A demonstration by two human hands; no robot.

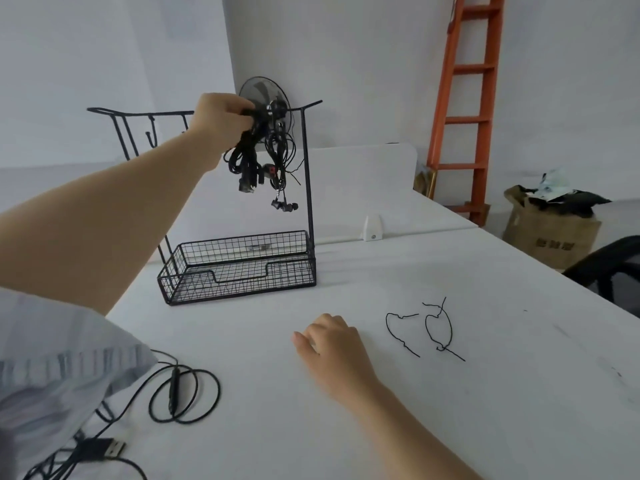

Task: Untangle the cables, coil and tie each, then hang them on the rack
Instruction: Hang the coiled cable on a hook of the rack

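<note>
Your left hand (pixel 221 114) grips coiled cable (pixel 242 164) at rack (pixel 310 216) bar; right hand (pixel 329 341) rests slack, empty. Risk: bundle snags hung earphones (pixel 284 205), knocks them off.

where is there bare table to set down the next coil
Bare table lies between the wire basket and the right hand, and right of the two twist ties. The near-left corner is crowded with a loose cable.

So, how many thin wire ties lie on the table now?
2. The first tie lies just right of the right hand; the second tie lies beside it, further right. More may hide under the sleeve.
</note>
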